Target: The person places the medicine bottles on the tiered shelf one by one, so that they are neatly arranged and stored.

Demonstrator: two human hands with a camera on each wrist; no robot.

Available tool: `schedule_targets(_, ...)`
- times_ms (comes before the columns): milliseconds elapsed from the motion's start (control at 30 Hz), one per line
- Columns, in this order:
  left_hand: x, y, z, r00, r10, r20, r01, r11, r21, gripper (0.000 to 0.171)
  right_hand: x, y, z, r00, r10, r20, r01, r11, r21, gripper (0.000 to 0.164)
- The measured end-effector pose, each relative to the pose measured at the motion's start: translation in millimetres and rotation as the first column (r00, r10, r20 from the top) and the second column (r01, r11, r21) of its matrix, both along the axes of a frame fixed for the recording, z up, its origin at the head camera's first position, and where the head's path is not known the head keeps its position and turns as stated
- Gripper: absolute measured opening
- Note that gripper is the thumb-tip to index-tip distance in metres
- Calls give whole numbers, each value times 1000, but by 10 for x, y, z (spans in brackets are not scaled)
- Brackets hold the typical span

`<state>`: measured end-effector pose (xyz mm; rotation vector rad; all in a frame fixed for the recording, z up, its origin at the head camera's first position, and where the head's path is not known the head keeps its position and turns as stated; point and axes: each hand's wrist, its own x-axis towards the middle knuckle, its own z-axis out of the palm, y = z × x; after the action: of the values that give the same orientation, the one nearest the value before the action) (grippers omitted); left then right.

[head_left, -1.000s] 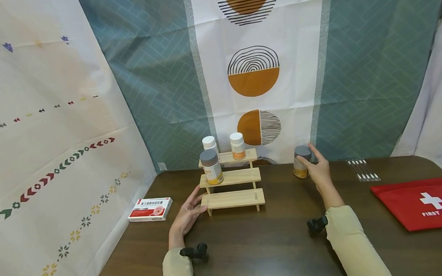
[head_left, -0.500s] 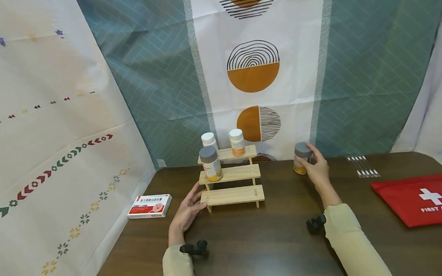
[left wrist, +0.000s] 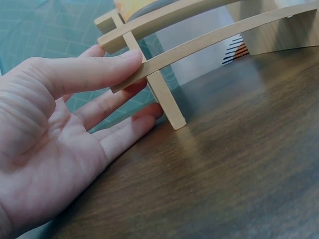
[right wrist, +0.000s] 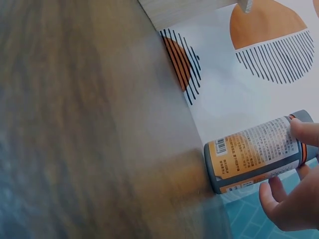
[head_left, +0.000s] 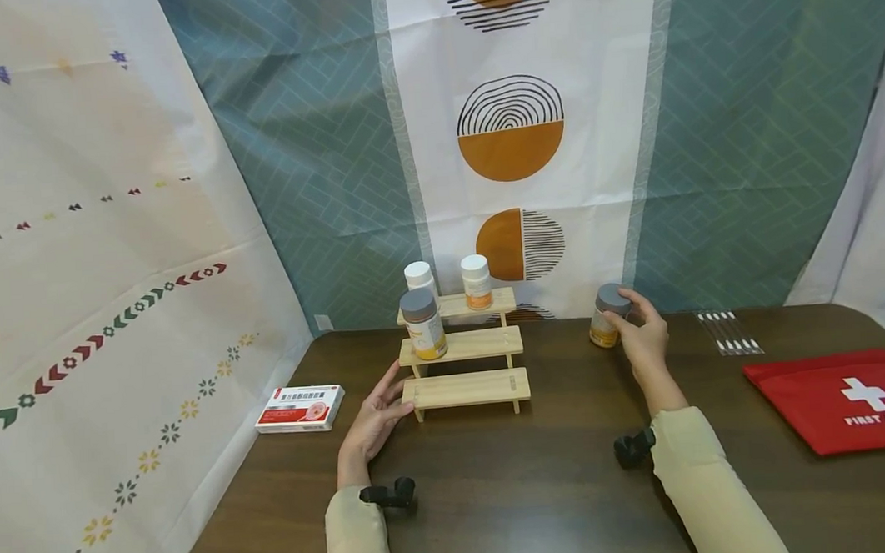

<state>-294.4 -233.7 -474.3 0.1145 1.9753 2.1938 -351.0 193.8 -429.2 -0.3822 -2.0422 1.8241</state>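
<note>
A three-step wooden display stand (head_left: 465,390) stands on the table. My left hand (head_left: 375,422) holds its left end, and in the left wrist view the thumb lies on the lowest step with the fingers behind the leg. My right hand (head_left: 644,341) grips a grey-capped pill bottle (right wrist: 254,154) near its cap, to the right of the stand. That bottle leans slightly; whether its base touches the table I cannot tell. A second grey-capped bottle (head_left: 425,332) sits on the middle step. Two white-capped bottles, one at the left (head_left: 418,276) and one at the right (head_left: 476,283), occupy the top step.
On the left lies a red and white medicine box (head_left: 300,408). Cotton swabs (head_left: 728,333) in a clear pack and a red first aid pouch (head_left: 855,401) lie on the right. A patterned cloth (head_left: 519,155) hangs behind the dark wooden table (head_left: 521,489).
The grey-capped bottle in my right hand has gone from upright to a slight lean to the right, with the fingers around its cap. My left hand stays on the stand.
</note>
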Motion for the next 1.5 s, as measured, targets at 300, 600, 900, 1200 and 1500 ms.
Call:
schedule_targets(300, -36, 10, 8, 1000, -5, 5, 5, 1000, -4, 84, 6, -4, 30, 998, -54, -38, 50, 994, -93, 48)
schedule_targets(600, -16, -8, -14, 1000, -5, 11, 5, 1000, -11, 84, 18, -23, 103, 991, -123, -60, 107, 968, -225, 46)
schedule_targets(900, -19, -15, -10, 1000, 7, 20, -6, 1000, -11, 85, 81, -93, 348, 996, -40, -73, 17, 955, -295, 49)
schedule_targets(1200, -11, -14, -2, 1000, -4, 15, 4, 1000, -11, 85, 195, -230, 569, 989, 21, -144, -72, 930, -360, 48)
schedule_targets(1500, -11, -24, 6, 1000, -14, 13, 14, 999, -31, 83, 307, -437, 679, 974, 76, -215, -141, 941, -307, 44)
